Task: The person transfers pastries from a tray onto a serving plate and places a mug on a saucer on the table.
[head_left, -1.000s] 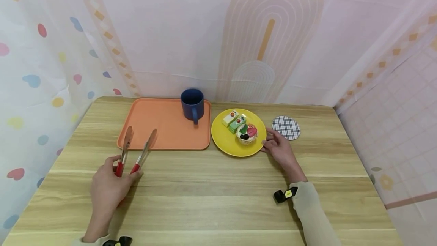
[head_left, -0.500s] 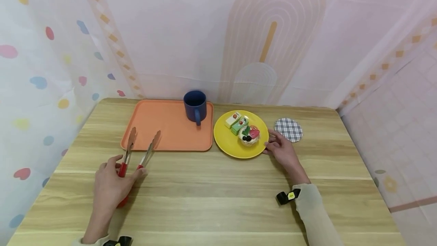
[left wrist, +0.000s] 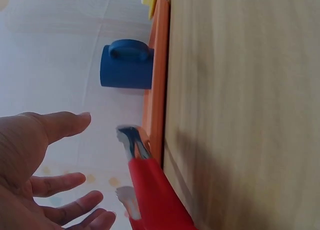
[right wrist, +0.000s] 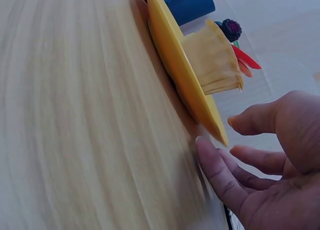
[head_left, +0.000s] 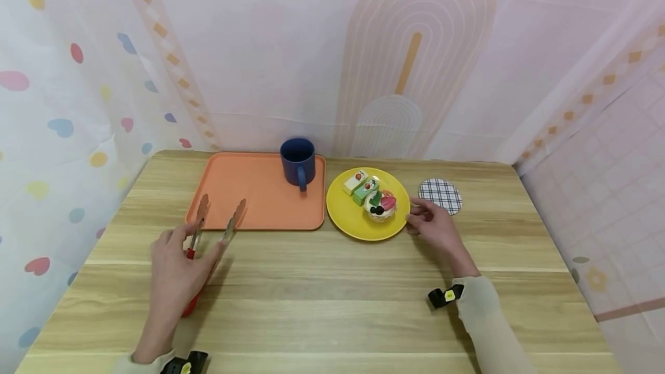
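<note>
My left hand (head_left: 179,270) hovers over a pair of red-handled tongs (head_left: 236,215), its fingers spread. In the left wrist view, thumb and fingers (left wrist: 57,182) are apart from the tongs' red handle (left wrist: 157,192). The tongs lie spread, with their metal tips over the front edge of an orange tray (head_left: 260,201). My right hand (head_left: 436,225) is at the right rim of a yellow plate (head_left: 345,215); in the right wrist view its loosely bent fingers surround the rim without pinching it. On the plate stand a fruit-topped cupcake (head_left: 380,208) and two small cake slices (head_left: 366,190).
A dark blue mug (head_left: 298,163) stands at the tray's back right corner, handle toward me. Behind my right hand lies a round checked coaster (head_left: 440,195). Patterned cloth (head_left: 260,62) hangs along the wooden table's (head_left: 332,305) back and sides.
My left hand has moved forward and loosened from the tongs' handles. The right hand has shifted slightly right, away from the plate's rim. The head view has swung a little left.
</note>
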A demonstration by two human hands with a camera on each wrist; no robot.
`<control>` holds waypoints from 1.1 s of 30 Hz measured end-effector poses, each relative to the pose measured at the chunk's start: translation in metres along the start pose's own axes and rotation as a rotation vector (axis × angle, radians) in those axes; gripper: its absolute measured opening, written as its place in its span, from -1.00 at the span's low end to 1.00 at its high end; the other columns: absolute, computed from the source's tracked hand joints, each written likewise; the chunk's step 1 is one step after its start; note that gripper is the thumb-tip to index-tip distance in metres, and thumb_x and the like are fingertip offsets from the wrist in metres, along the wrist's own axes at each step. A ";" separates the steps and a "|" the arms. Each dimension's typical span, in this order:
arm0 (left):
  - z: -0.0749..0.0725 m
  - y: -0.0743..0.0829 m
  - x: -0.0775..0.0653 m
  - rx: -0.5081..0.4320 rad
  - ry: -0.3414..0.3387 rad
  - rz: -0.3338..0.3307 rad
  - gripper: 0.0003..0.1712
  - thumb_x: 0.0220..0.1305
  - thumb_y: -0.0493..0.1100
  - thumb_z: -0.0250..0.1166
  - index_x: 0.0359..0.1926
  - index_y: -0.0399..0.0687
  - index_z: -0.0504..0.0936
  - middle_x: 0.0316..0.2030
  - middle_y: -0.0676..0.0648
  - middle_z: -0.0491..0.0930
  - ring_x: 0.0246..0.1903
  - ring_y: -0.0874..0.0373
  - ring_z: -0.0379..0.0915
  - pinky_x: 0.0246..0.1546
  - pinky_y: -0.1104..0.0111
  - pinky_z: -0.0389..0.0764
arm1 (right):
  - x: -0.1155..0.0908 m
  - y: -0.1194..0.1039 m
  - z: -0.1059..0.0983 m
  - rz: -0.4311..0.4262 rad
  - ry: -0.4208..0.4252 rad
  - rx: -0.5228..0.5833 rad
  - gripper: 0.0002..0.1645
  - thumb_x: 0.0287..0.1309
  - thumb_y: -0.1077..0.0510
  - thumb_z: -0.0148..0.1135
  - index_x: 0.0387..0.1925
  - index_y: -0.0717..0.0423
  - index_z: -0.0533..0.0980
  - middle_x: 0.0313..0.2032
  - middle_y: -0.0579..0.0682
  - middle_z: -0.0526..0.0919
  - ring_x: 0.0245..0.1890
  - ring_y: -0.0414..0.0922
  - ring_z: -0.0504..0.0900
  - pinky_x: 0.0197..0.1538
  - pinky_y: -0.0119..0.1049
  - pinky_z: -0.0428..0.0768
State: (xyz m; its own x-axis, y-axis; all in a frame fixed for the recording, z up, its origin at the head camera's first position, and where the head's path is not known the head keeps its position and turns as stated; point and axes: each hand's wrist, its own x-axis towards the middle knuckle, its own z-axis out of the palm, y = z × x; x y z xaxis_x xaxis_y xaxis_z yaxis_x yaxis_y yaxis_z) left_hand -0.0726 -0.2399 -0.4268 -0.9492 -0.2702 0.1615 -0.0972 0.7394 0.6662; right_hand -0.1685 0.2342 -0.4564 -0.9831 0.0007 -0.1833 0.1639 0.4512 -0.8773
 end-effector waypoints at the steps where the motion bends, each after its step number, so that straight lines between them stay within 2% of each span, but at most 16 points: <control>1: 0.000 0.002 0.001 -0.009 0.000 0.015 -0.26 0.23 -0.01 0.49 0.30 -0.32 0.48 0.14 -0.39 0.44 0.16 -0.32 0.23 -0.12 0.01 0.30 | -0.001 0.000 -0.002 -0.008 0.000 -0.018 -0.41 0.42 0.19 0.21 0.41 0.21 0.38 0.13 0.28 0.58 -0.05 0.00 0.64 -0.17 -0.34 0.71; 6: 0.004 0.009 0.006 -0.038 -0.004 0.061 -0.24 0.24 -0.01 0.50 0.33 -0.30 0.46 0.12 -0.36 0.50 0.03 -0.24 0.35 -0.13 0.12 0.36 | -0.001 0.000 -0.009 -0.035 0.007 -0.097 -0.36 0.36 0.16 0.24 0.42 0.20 0.37 0.18 0.26 0.58 0.11 0.08 0.59 0.01 -0.32 0.60; 10: 0.009 0.015 0.009 -0.078 -0.007 0.107 -0.25 0.24 -0.03 0.50 0.34 -0.27 0.47 0.17 -0.34 0.53 0.07 -0.22 0.42 -0.03 0.08 0.46 | -0.002 0.000 -0.014 -0.069 0.016 -0.155 -0.33 0.37 0.13 0.27 0.44 0.19 0.36 0.19 0.24 0.57 0.13 0.10 0.57 0.13 -0.24 0.54; 16: 0.017 0.025 0.013 -0.127 -0.040 0.164 -0.26 0.28 -0.05 0.47 0.37 -0.24 0.45 0.24 -0.34 0.52 0.17 -0.26 0.46 0.06 -0.06 0.52 | -0.003 0.002 -0.024 -0.103 0.020 -0.176 -0.22 0.34 0.05 0.35 0.48 0.16 0.30 0.25 0.24 0.53 0.17 0.14 0.59 0.18 -0.10 0.56; 19: 0.021 0.030 0.015 -0.150 -0.040 0.179 -0.29 0.27 -0.06 0.48 0.36 -0.21 0.47 0.23 -0.31 0.55 0.19 -0.22 0.47 0.04 0.06 0.55 | -0.005 0.001 -0.029 -0.097 0.025 -0.186 -0.14 0.32 -0.03 0.37 0.51 0.13 0.26 0.27 0.23 0.49 0.20 0.14 0.55 0.20 -0.04 0.54; 22: 0.027 0.035 0.017 -0.178 -0.039 0.194 -0.30 0.25 -0.08 0.50 0.34 -0.20 0.50 0.22 -0.29 0.58 0.21 -0.18 0.48 0.02 0.08 0.56 | -0.004 0.000 -0.033 -0.097 0.033 -0.204 -0.09 0.30 -0.09 0.39 0.52 0.12 0.24 0.28 0.24 0.47 0.22 0.16 0.52 0.22 0.01 0.52; 24: 0.032 0.036 0.019 -0.198 -0.053 0.196 -0.29 0.26 -0.06 0.49 0.36 -0.16 0.49 0.24 -0.27 0.57 0.24 -0.15 0.46 0.05 0.06 0.57 | -0.004 0.000 -0.035 -0.100 0.043 -0.217 -0.08 0.28 -0.10 0.40 0.52 0.14 0.24 0.29 0.25 0.46 0.23 0.18 0.51 0.24 0.05 0.52; 26: 0.037 0.037 0.022 -0.230 -0.083 0.196 -0.27 0.28 -0.03 0.47 0.39 -0.15 0.46 0.26 -0.27 0.54 0.26 -0.16 0.44 0.11 -0.06 0.55 | -0.003 0.001 -0.038 -0.106 0.054 -0.232 -0.07 0.28 -0.09 0.40 0.52 0.16 0.24 0.31 0.27 0.44 0.23 0.21 0.50 0.25 0.09 0.52; 29: 0.043 0.038 0.026 -0.256 -0.114 0.193 -0.25 0.31 0.02 0.44 0.43 -0.09 0.42 0.29 -0.25 0.52 0.28 -0.15 0.42 0.13 -0.05 0.55 | -0.002 0.003 -0.042 -0.125 0.074 -0.247 -0.05 0.26 -0.06 0.42 0.52 0.19 0.22 0.32 0.30 0.42 0.22 0.23 0.50 0.24 0.11 0.54; 33: 0.050 0.040 0.029 -0.290 -0.118 0.208 -0.26 0.32 0.01 0.44 0.43 -0.07 0.42 0.27 -0.24 0.54 0.27 -0.13 0.46 0.09 -0.03 0.60 | -0.001 0.006 -0.047 -0.125 0.092 -0.252 -0.02 0.25 -0.05 0.43 0.54 0.18 0.19 0.34 0.31 0.39 0.22 0.22 0.50 0.22 0.08 0.56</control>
State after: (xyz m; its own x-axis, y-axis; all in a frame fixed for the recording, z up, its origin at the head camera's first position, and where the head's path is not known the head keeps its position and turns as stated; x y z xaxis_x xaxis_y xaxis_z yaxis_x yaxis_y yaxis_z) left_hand -0.1192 -0.1876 -0.4322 -0.9693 -0.0477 0.2411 0.1737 0.5613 0.8092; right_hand -0.1707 0.2792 -0.4403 -0.9995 0.0071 -0.0293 0.0267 0.6605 -0.7503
